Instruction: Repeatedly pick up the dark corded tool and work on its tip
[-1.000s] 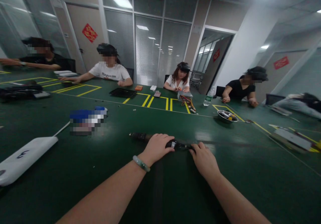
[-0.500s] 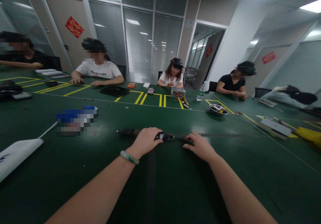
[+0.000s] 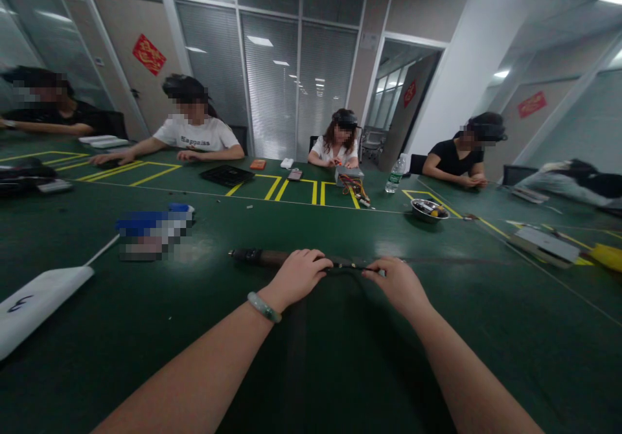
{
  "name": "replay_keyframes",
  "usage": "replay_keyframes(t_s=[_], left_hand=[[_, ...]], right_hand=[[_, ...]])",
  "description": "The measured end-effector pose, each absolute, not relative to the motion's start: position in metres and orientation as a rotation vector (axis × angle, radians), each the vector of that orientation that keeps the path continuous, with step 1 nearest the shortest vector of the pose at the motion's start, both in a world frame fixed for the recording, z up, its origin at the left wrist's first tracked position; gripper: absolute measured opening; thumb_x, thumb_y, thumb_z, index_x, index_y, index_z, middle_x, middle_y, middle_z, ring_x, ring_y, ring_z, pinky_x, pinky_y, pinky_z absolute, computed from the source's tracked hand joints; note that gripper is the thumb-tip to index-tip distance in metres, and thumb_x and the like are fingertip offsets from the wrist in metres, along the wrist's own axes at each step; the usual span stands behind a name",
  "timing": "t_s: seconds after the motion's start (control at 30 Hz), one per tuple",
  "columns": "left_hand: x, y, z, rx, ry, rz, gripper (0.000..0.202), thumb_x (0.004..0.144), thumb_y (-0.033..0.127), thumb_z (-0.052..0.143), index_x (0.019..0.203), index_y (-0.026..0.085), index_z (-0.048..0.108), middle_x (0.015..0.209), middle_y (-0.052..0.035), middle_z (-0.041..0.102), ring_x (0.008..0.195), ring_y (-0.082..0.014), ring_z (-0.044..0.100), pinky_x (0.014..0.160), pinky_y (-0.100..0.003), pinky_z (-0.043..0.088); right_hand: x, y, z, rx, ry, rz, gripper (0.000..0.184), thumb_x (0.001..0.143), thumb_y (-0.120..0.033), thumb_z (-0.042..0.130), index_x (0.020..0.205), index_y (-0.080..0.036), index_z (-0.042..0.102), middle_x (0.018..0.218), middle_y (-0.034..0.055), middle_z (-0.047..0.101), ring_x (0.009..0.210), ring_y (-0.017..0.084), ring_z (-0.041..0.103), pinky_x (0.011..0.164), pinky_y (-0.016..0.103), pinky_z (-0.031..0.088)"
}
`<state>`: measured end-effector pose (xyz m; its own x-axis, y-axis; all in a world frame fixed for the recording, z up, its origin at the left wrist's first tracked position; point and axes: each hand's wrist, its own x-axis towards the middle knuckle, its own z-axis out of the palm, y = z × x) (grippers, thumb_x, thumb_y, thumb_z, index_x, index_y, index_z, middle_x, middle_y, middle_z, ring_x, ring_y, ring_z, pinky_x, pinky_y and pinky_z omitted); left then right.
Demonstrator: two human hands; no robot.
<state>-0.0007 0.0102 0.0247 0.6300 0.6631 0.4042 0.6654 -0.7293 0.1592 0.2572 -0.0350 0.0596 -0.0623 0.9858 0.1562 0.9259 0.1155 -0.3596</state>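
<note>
Across the green table in front of me lies a long dark electric screwdriver, its small metal tip pointing left. Over its right end my left hand is closed, and a bracelet circles that wrist. A thin black cable with small pale metallic parts runs from that end toward the right. My right hand pinches this cable between thumb and fingers. Whether the cable is joined to the screwdriver is hidden by my left fingers.
A white power strip lies at the left, near a blurred blue-and-white item. Farther off are a black tray, a metal bowl, a water bottle and a box with wires. Several people sit opposite.
My left hand has slid right along the screwdriver to its end. My right hand has closed its fingers on the cable. Across the table, a person's hand has reached farther left.
</note>
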Motion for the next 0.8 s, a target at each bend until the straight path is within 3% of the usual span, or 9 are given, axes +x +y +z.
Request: replay_keyframes(t_s=[0.17,0.57,0.8], left_hand=[[-0.002,0.01,0.025,-2.831,-1.153,-0.749,0.027,0.091,0.028,0.057,0.118,0.029,0.057,0.12,-0.001,0.057,0.107,-0.0204,0.053,0.093,-0.037,0.04],[0.0,0.009,0.025,-2.827,-1.204,-0.746,0.021,0.092,0.028,0.054,0.112,0.029,0.06,0.117,-0.0009,0.057,0.105,-0.0201,0.054,0.091,-0.037,0.04],[0.0,0.009,0.024,-2.829,-1.252,-0.764,0.021,0.092,0.028,0.055,0.111,0.03,0.061,0.115,0.0003,0.059,0.105,-0.02,0.054,0.093,-0.037,0.039]], right_hand=[[0.247,-0.027,0.042,-1.831,-2.012,0.59,0.024,0.089,-0.036,0.056,0.107,-0.031,0.071,0.096,-0.002,0.069,0.087,0.018,0.061,0.077,0.027,0.04],[0.227,-0.032,0.038,-1.771,-2.199,0.255,0.013,0.087,-0.031,0.062,0.09,-0.024,0.072,0.095,0.0025,0.066,0.084,0.019,0.059,0.08,0.03,0.04],[0.21,-0.016,0.025,-1.649,-2.106,0.205,0.012,0.088,-0.026,0.059,0.091,-0.021,0.07,0.088,0.0017,0.065,0.081,0.016,0.059,0.075,0.026,0.042]])
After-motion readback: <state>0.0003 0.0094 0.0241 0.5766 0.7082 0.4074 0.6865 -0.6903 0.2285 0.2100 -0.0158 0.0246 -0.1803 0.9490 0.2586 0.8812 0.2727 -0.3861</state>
